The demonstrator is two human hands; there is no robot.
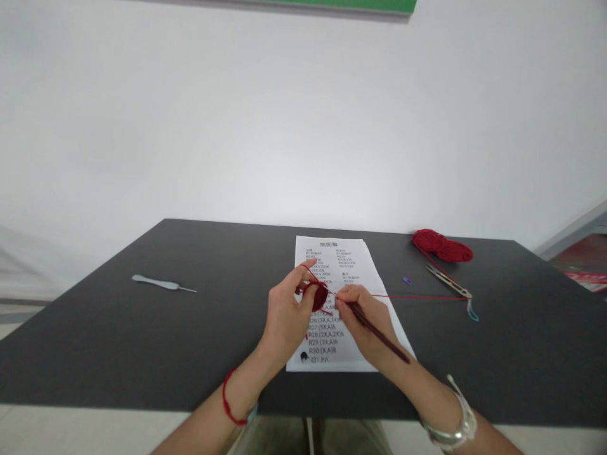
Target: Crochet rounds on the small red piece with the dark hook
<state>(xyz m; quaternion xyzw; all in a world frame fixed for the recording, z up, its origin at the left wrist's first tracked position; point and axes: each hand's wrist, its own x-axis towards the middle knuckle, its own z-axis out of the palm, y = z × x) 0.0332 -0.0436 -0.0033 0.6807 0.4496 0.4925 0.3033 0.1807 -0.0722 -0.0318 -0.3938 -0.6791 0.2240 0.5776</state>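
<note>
My left hand pinches a small round piece of dark red crochet work between thumb and fingers, with red yarn looped over the raised index finger. A crochet hook with a dark brown handle is gripped like a pen in my right hand. Its tip meets the right edge of the crochet piece. A short yarn tail hangs below the piece. Both hands are above a printed pattern sheet, hiding part of its text. A red yarn strand stretches right across the table.
On the dark table, a red yarn skein lies at the back right, near thread snips with a blue cord. A small purple stitch marker is left of the snips. A grey-handled hook lies at the left.
</note>
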